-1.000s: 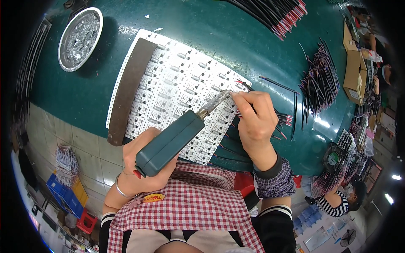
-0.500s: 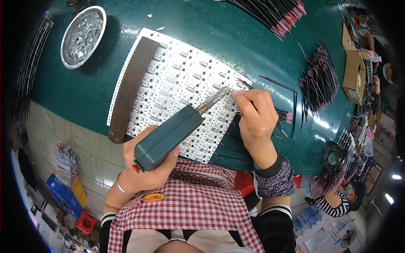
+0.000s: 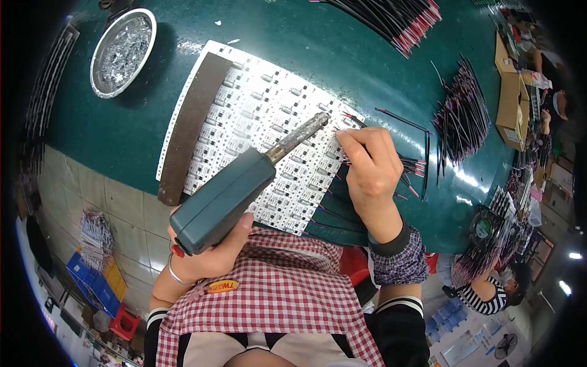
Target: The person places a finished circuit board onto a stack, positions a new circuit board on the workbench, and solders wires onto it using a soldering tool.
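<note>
- Board (image 3: pixel 260 110) flat on the green table (image 3: pixel 397 85), rows of small parts across it; brown bar (image 3: pixel 195 128) lying over its left side.
- Progress, my reading: partway. Dark leads (image 3: pixel 339 211) run off the board's lower right edge and look attached; joints too small to check.
- Upper right corner seems unfinished. Wire pile (image 3: pixel 465 113) farther right, loose.
- Left hand (image 3: pixel 211 260): wrapped around the iron's (image 3: pixel 226 192) green body, firm grip. Iron slants up and right, tip over the board, short of the other hand's fingers; contact can't be told.
- Right hand (image 3: pixel 374 171): back up, wrist toward lower right, thumb and forefinger drawn near together at the board's right edge. Cannot tell whether they close fully or hold a wire.
</note>
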### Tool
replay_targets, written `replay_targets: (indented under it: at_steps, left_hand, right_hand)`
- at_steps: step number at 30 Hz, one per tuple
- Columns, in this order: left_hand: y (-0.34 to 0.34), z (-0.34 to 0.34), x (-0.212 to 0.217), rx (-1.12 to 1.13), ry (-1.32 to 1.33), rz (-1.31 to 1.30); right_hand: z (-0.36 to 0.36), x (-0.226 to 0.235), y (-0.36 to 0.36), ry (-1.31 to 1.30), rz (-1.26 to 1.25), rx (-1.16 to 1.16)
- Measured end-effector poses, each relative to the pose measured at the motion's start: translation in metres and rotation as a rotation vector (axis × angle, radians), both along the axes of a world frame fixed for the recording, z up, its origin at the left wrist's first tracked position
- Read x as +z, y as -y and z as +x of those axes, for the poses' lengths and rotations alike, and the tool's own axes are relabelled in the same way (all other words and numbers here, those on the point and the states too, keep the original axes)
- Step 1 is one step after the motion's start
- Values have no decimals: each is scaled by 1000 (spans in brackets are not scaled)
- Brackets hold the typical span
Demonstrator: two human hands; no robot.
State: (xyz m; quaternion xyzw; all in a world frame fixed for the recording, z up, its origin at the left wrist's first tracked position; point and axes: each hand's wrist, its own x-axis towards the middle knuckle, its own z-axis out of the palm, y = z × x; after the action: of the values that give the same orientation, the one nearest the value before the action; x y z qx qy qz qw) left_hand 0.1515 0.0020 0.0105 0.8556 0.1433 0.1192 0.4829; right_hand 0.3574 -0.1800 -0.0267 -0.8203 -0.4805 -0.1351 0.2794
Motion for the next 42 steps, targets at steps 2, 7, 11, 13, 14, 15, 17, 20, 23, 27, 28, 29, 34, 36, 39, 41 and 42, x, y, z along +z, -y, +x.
replay_targets:
  at_steps: [2,7,11,13,14,15,17,20,23,27,28,29,34,36,39,41,42]
  left_hand:
    - [3,-2,0,136,-59,-218]
    - [0,-6,-5,128,2,-145]
    - [1,-5,-7,172,-3,-250]
    - [0,-4,-5,131,3,-207]
    - [-1,-3,-5,90,9,-164]
    - [-1,-4,-5,90,9,-164]
    - [-3,-7,-6,39,30,-93]
    - [-3,-8,-10,-30,13,-26]
    - [-2,-6,-10,-40,20,-62]
    - [1,-1,-3,57,-35,-275]
    - [0,1,-1,38,-29,-265]
    - [-1,3,-1,19,-24,-255]
    - [-2,6,-1,7,-11,-221]
    - [-1,4,-2,2,-18,-196]
    - [0,0,-6,24,-22,-220]
    - [0,-1,-6,16,-18,-202]
    - [0,0,-5,16,-18,-201]
  right_hand:
    - [0,3,3,-13,-7,-5]
    - [-13,42,26,-19,43,-98]
    - [-35,38,9,-42,-151,-215]
    - [-35,22,3,-141,-185,-181]
    - [-33,16,2,-151,-193,-167]
    - [-33,10,3,-151,-193,-167]
    - [-33,3,6,-128,-58,-144]
    - [-28,-3,6,-51,39,-101]
    - [-28,-2,5,-29,46,-103]
    - [-28,-2,5,-13,21,-108]
    - [-28,-1,5,-13,11,-108]
    - [-28,-1,5,-13,2,-109]
    - [-27,-1,5,-22,11,-105]
    - [-26,-2,6,-32,24,-111]
    - [-25,-3,6,28,37,-141]
    - [-26,1,6,8,-9,-97]
    - [-27,2,7,8,-8,-97]
